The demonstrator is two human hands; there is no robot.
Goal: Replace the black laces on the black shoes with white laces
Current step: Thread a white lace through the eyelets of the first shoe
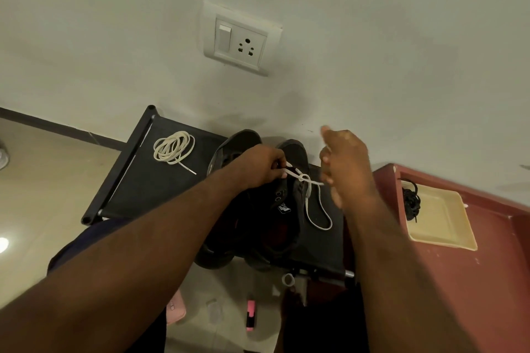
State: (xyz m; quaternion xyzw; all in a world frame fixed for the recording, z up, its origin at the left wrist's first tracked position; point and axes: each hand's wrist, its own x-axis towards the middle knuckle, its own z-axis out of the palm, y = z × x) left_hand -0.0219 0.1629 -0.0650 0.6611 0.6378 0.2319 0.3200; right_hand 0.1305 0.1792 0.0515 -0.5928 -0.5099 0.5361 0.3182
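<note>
Two black shoes (263, 226) stand side by side on a black rack top (137, 180), toes toward the wall. A white lace (311, 200) is knotted over the right shoe, with a loop hanging down its side. My left hand (261, 166) pinches one end of that lace above the shoes. My right hand (344, 163) hovers just right of the knot, blurred, fingers spread and relaxed; the lace's other end runs toward it, and I cannot tell whether they touch. A coiled white lace (173, 146) lies on the rack's left part. Black laces (411, 200) lie bundled in a cream tray (447, 223).
The cream tray sits on a maroon surface (473, 281) to the right. A wall with a switch-and-socket plate (241, 40) stands directly behind the rack. On the floor below lie a pink marker (250, 315), a pink object (175, 308) and small bits.
</note>
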